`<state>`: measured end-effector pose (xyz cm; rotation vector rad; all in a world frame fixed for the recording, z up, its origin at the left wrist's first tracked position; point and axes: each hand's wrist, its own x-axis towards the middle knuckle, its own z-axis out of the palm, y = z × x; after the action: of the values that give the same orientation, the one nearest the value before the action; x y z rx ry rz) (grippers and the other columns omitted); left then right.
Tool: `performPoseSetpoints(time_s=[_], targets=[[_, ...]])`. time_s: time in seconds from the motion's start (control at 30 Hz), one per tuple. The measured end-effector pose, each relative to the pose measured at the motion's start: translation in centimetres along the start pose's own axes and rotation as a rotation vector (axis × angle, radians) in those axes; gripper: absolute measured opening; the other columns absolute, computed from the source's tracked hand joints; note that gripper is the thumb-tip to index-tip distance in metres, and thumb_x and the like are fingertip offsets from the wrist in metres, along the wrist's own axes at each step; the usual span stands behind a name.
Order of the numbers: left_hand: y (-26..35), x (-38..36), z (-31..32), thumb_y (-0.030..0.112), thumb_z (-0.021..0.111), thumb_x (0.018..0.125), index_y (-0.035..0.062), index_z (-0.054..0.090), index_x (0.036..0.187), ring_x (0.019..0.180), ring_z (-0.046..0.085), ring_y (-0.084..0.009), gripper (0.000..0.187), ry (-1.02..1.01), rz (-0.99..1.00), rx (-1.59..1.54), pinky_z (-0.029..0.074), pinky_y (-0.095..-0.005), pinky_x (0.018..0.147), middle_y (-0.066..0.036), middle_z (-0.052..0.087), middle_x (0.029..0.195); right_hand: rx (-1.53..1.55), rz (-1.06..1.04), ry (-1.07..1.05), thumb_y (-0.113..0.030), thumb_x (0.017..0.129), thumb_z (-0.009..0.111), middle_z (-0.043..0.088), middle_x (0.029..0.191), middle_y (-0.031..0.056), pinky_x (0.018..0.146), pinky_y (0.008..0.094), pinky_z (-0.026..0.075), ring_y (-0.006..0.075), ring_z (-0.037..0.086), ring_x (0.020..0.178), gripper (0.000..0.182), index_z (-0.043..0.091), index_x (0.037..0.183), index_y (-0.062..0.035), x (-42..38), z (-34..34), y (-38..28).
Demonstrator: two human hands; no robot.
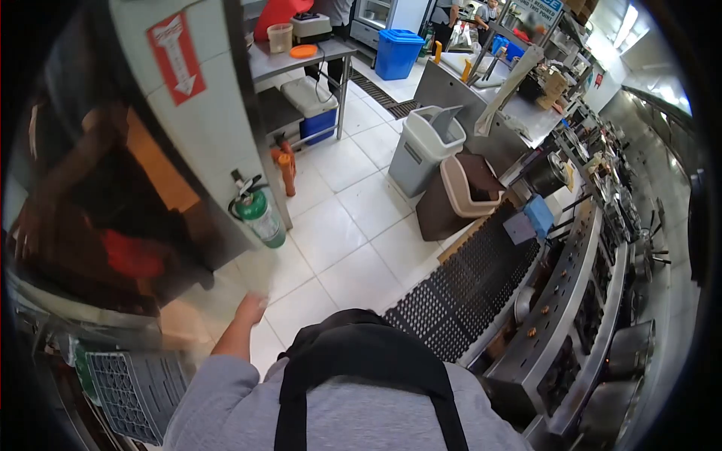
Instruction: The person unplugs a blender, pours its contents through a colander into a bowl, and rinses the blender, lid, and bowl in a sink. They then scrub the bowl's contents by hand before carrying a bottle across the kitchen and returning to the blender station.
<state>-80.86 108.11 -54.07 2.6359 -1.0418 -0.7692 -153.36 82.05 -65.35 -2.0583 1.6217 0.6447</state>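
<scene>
My left hand (252, 309) hangs low beside my body, over the white tiled floor (338, 233). Its fingers are small and blurred, so their shape and anything in them cannot be made out. Nearest to it is a green fire extinguisher (260, 218) mounted against the wall, apart from the hand. My right hand is out of view. Below me show my grey shirt and a black apron (368, 353).
A grey bin (425, 150) and a brown bin (444, 203) stand ahead, beside a black rubber mat (466, 286). A stove (553, 301) runs along the right. At left are a grey rack (128, 391) and a dark doorway. People stand at the back near a blue bin (398, 56).
</scene>
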Motion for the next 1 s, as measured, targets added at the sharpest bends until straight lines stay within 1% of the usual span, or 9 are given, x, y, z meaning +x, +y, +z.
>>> performPoseSetpoints(time_s=[0.1, 0.13, 0.33, 0.53, 0.57, 0.6, 0.73, 0.8, 1.0], targets=[[-8.6, -6.5, 0.4, 0.034, 0.067, 0.081, 0.0088, 0.070, 0.105, 0.096, 0.065, -0.0241, 0.035, -0.449, -0.097, -0.102, 0.050, -0.0371, 0.083, -0.013, 0.069, 0.104, 0.207, 0.072, -0.058, -0.032, 0.078, 0.065, 0.069, 0.099, 0.0106, 0.083, 0.0414, 0.051, 0.0306, 0.065, 0.093, 0.026, 0.074, 0.094, -0.0141, 9.2, -18.4, -8.6], [-8.7, -4.1, 2.6, 0.033, 0.069, 0.080, 0.0139, 0.069, 0.111, 0.093, 0.066, -0.0234, 0.036, -0.686, -0.539, 0.129, 0.050, -0.0377, 0.084, -0.011, 0.070, 0.103, 0.096, -0.134, 0.110, -0.029, 0.079, 0.064, 0.069, 0.098, 0.0116, 0.083, 0.0414, 0.050, 0.0308, 0.065, 0.093, 0.023, 0.074, 0.094, -0.0149, 11.1, -24.1, -12.2], [-1.5, 0.1, 0.8, 0.024, 0.067, 0.084, 0.0211, 0.071, 0.109, 0.088, 0.066, -0.0232, 0.026, -0.196, -0.611, -0.292, 0.052, -0.0353, 0.083, -0.010, 0.070, 0.103, 0.315, -0.322, 0.182, -0.022, 0.082, 0.065, 0.069, 0.092, 0.0153, 0.082, 0.0374, 0.051, 0.0300, 0.066, 0.090, 0.021, 0.072, 0.095, -0.0084, 25.9, -41.2, -25.6], [1.0, 20.6, 4.4, 0.026, 0.064, 0.086, 0.0171, 0.072, 0.103, 0.080, 0.066, -0.0225, 0.021, -0.609, -0.424, -0.274, 0.052, -0.0365, 0.075, -0.013, 0.070, 0.087, 0.277, -0.311, 0.070, -0.028, 0.079, 0.066, 0.069, 0.088, 0.0176, 0.076, 0.0388, 0.052, 0.0307, 0.068, 0.083, 0.024, 0.073, 0.093, -0.0088, 37.9, -40.3, -28.0], [5.1, 25.0, -1.0, 0.032, 0.061, 0.087, 0.0116, 0.071, 0.103, 0.079, 0.064, -0.0205, 0.028, -0.543, -0.391, -0.148, 0.050, -0.0372, 0.075, -0.015, 0.068, 0.085, 0.241, -0.302, -0.042, -0.028, 0.079, 0.066, 0.069, 0.088, 0.0183, 0.076, 0.0392, 0.052, 0.0308, 0.068, 0.084, 0.025, 0.073, 0.092, -0.0082, 38.2, -40.4, -27.3], [4.3, 30.4, -1.0, 0.036, 0.060, 0.087, 0.0096, 0.070, 0.105, 0.082, 0.063, -0.0247, 0.033, -0.430, 0.046, 0.021, 0.049, -0.0384, 0.076, -0.018, 0.068, 0.089, 0.206, -0.295, -0.147, -0.028, 0.079, 0.066, 0.069, 0.089, 0.0191, 0.076, 0.0395, 0.052, 0.0310, 0.068, 0.085, 0.025, 0.073, 0.091, -0.0077, 38.6, -40.9, -26.6], [20.8, 47.2, -19.1, 0.029, 0.062, 0.085, 0.0147, 0.068, 0.110, 0.099, 0.061, -0.0345, 0.029, -0.157, -0.065, -0.228, 0.048, -0.0407, 0.085, -0.019, 0.065, 0.106, 0.064, -0.167, -0.154, -0.028, 0.077, 0.065, 0.069, 0.087, 0.0196, 0.077, 0.0405, 0.052, 0.0318, 0.068, 0.085, 0.026, 0.073, 0.091, -0.0079, 47.2, -35.8, -18.9], [23.8, 54.1, -23.0, 0.018, 0.060, 0.087, 0.0134, 0.067, 0.113, 0.101, 0.060, -0.0290, 0.027, 0.075, 0.223, -0.183, 0.047, -0.0356, 0.090, -0.014, 0.064, 0.108, 0.155, -0.082, -0.149, -0.028, 0.077, 0.065, 0.069, 0.088, 0.0198, 0.077, 0.0408, 0.051, 0.0322, 0.067, 0.085, 0.026, 0.073, 0.091, -0.0081, 47.9, -39.3, -20.7], [31.7, 66.1, -29.5, 0.016, 0.055, 0.091, 0.0190, 0.069, 0.110, 0.097, 0.060, -0.0278, 0.024, 0.143, 0.154, -0.299, 0.048, -0.0346, 0.087, -0.012, 0.059, 0.110, 0.259, -0.075, -0.125, -0.028, 0.075, 0.065, 0.068, 0.089, 0.0201, 0.077, 0.0414, 0.051, 0.0333, 0.067, 0.085, 0.026, 0.073, 0.091, -0.0087, 60.1, -47.0, -28.0]])
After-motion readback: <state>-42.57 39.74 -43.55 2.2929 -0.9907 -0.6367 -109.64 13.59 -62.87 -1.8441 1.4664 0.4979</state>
